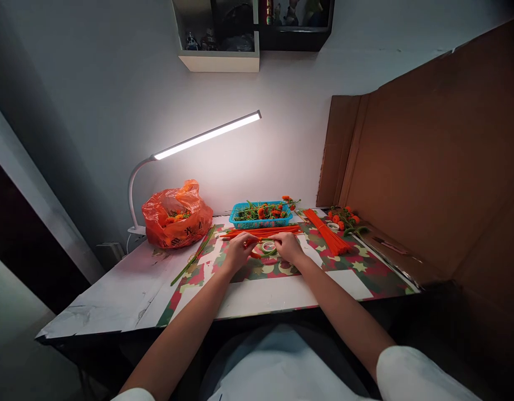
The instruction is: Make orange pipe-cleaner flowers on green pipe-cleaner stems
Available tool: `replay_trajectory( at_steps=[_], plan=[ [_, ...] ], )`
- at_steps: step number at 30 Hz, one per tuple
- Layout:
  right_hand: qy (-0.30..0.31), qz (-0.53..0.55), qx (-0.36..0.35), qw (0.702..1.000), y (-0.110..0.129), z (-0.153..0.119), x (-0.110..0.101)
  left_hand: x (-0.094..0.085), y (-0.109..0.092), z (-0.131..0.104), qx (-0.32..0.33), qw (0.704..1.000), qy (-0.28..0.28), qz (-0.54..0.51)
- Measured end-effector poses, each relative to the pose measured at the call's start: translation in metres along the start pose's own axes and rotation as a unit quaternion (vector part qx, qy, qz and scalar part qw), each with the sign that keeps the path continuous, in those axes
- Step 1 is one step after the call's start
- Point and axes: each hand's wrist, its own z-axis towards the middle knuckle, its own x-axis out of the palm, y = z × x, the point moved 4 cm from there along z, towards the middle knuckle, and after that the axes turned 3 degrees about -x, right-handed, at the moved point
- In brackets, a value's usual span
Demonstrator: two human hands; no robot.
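Both my hands are over the middle of the table, with their fingertips a short way apart. My left hand (240, 250) has its thumb and fingers pinched together near a small orange piece; what they hold is too small to name. The fingers of my right hand (287, 247) are also closed, and anything in them is too small to make out. Between the hands lies a roll of tape (268, 245) with a green strip around it. Just behind them runs a row of thin red-orange sticks (277, 229).
A blue basket (260, 224) of orange flowers stands behind. An orange plastic bag (177, 223) and lamp (206, 135) are left, near green stems (193, 260). On the right lie a red-orange stick bundle (327, 234), flowers (344, 217) and a tall cardboard sheet (432, 150).
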Motion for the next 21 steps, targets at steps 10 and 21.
replay_trajectory(
  at_steps=[10, 21],
  plan=[
    [-0.029, 0.032, -0.007, 0.999, 0.003, 0.001, 0.005, 0.001, 0.004, 0.0, -0.05, 0.997, -0.015, -0.055],
    [-0.057, 0.009, 0.028, 0.998, -0.002, 0.0, 0.006, -0.001, 0.011, 0.0, -0.08, 0.994, -0.035, -0.061]
  ],
)
